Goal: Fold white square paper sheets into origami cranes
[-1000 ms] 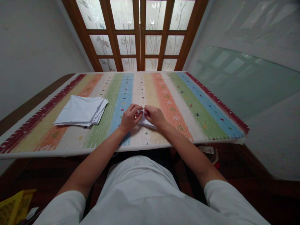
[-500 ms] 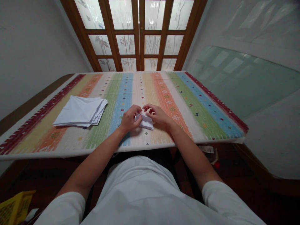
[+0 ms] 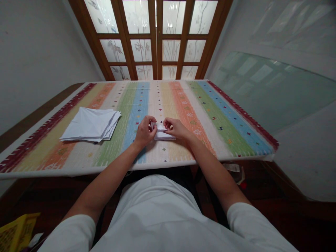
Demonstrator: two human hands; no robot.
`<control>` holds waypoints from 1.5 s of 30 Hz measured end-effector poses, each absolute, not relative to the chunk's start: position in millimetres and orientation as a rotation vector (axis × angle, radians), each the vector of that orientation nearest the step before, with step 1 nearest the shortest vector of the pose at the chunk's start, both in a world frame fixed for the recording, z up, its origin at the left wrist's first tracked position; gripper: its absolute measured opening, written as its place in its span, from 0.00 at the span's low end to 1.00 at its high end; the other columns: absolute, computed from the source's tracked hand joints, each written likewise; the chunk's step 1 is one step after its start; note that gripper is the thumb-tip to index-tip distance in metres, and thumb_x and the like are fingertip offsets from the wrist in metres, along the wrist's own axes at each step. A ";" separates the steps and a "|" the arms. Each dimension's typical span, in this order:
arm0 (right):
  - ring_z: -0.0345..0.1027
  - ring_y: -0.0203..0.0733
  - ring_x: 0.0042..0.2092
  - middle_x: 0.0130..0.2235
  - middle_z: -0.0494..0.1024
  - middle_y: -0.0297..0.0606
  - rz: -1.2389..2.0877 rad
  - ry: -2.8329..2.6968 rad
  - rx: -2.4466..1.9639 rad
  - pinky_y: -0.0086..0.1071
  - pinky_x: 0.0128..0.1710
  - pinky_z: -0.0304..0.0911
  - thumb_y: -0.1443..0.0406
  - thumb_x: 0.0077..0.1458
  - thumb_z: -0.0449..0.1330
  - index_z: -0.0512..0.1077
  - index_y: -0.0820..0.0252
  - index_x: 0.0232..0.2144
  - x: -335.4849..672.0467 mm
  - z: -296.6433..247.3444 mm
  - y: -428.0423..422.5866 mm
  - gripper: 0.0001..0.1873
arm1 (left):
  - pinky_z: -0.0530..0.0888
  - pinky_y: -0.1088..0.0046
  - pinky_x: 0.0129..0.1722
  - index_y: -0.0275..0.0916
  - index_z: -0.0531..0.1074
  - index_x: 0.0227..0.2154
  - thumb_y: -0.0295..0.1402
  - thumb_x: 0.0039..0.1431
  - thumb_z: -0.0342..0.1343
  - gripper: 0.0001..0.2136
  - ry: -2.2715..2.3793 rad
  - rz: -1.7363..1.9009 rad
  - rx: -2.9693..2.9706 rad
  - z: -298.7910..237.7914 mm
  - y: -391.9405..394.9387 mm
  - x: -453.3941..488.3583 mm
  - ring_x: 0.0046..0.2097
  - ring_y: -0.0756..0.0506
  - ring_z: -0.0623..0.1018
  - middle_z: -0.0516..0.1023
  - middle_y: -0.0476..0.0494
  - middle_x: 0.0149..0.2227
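A small folded sheet of white paper [image 3: 163, 135] lies near the front middle of the table, between my hands. My left hand [image 3: 145, 131] pinches its left side, thumb toward me and fingers curled behind. On the other side my right hand [image 3: 176, 128] grips the paper's right part between thumb and curled fingers. An upper layer stands a little raised from the layers below. Fingers cover both side edges, so the exact folds are partly hidden. Off to the left is a loose stack of white paper sheets [image 3: 88, 123], touched by neither hand.
A striped, patterned cloth [image 3: 210, 122] covers the table. Beyond its far edge stand wooden doors [image 3: 156, 38] with frosted panes. A glass panel [image 3: 265, 89] leans along the right wall. On the floor at lower left is a yellow crate [image 3: 19, 232].
The folded paper has turned so its near edge runs level, and an upper layer is lifted. My right hand has closed onto the paper; my left keeps its pinch.
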State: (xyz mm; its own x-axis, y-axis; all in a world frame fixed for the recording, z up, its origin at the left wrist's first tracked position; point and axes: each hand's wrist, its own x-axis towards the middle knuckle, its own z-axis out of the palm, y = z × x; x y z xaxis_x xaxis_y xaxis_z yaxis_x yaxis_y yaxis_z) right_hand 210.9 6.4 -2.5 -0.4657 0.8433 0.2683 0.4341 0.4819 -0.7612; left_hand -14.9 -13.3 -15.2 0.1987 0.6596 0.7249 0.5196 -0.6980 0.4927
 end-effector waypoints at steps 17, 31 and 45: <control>0.72 0.40 0.38 0.42 0.80 0.41 0.747 -2.299 -1.018 0.32 0.41 0.65 0.70 0.62 0.66 0.87 0.58 0.36 214.8 -13.0 10.9 0.08 | 0.73 0.73 0.35 0.42 0.71 0.50 0.22 0.60 0.61 0.17 0.892 1.260 2.416 -14.5 -14.8 -15.5 0.34 0.50 0.72 0.75 0.47 0.45; 0.72 0.42 0.36 0.34 0.83 0.38 0.973 -2.114 -1.103 0.34 0.38 0.64 0.61 0.60 0.70 0.86 0.58 0.39 222.3 -2.7 12.9 0.08 | 0.75 0.65 0.45 0.39 0.77 0.40 0.23 0.59 0.55 0.09 0.998 0.657 2.408 -12.8 -12.3 -16.5 0.38 0.44 0.77 0.79 0.44 0.39; 0.73 0.40 0.38 0.41 0.83 0.42 0.770 -2.297 -1.063 0.32 0.41 0.66 0.70 0.58 0.67 0.88 0.59 0.39 223.9 2.5 6.1 0.10 | 0.73 0.51 0.67 0.41 0.81 0.50 0.29 0.70 0.59 0.10 1.142 0.690 2.534 -27.4 2.1 -27.6 0.61 0.36 0.77 0.79 0.35 0.58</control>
State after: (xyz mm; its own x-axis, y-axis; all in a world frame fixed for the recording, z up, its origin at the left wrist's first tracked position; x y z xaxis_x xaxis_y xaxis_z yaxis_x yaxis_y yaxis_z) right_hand 223.9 6.1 2.5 -0.5760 0.7942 0.1936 0.5171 0.5375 -0.6661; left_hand -27.6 2.1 -27.4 0.5743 0.7583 0.3086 0.6260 -0.6497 0.4313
